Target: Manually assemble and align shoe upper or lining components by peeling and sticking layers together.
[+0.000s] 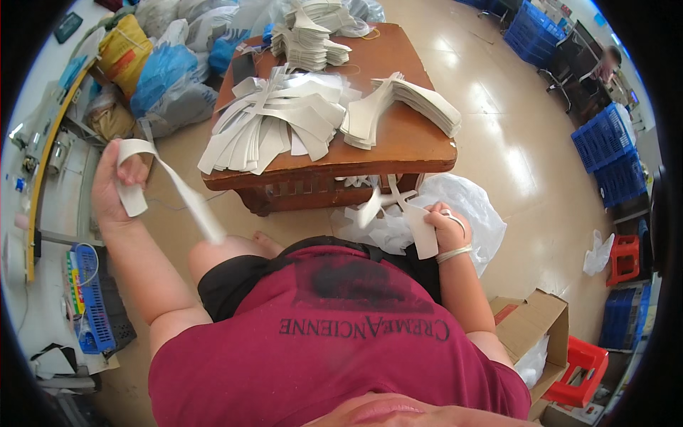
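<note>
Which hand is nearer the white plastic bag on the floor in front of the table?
Right. The right hand holds a white strip just above the plastic bag, overlapping it. The left hand is raised far off to the left, holding a long strip.

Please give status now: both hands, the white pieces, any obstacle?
Left hand raised, gripping a long white strip. Right hand low, holding a white cut piece over the plastic bag. Wooden table carries fanned stacks; nothing between the hands.

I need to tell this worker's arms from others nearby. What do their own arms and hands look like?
Both forearms are bare, with no gloves. The right hand has a pale band around its wrist; the left hand wears nothing. Short dark-red shirt sleeves end at the upper arms.
</note>
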A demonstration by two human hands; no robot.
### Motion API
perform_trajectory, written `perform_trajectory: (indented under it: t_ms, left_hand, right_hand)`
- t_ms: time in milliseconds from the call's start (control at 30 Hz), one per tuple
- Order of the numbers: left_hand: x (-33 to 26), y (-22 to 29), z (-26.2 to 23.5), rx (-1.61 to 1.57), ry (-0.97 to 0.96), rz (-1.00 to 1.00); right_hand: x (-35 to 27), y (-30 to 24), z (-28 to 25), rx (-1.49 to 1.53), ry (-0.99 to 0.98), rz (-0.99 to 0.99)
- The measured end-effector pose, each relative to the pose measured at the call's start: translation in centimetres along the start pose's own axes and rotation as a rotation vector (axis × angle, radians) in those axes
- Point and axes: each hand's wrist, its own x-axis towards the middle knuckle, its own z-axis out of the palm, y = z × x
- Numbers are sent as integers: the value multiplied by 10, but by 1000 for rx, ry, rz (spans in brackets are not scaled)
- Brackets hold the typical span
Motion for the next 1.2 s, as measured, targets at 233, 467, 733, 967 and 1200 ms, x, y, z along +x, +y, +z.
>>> perform_trajectory:
  t_ms: [233, 467, 733, 967, 1200]
  left_hand:
    - [16, 16, 51, 490, -31, 60]
    - [106, -11, 119, 590, -262, -43]
    - [169, -111, 71, 385, -64, -301]
    - [164, -165, -9, 1080, 5, -344]
    - [119, -166, 31, 1842, 244, -64]
  right_hand:
    - [13, 24, 14, -145, -327, 72]
    - [21, 36, 14, -268, -339, 107]
    - [16, 31, 14, -138, -348, 95]
    - [16, 27, 14, -131, -335, 98]
    - [11, 21, 22, -39, -339, 56]
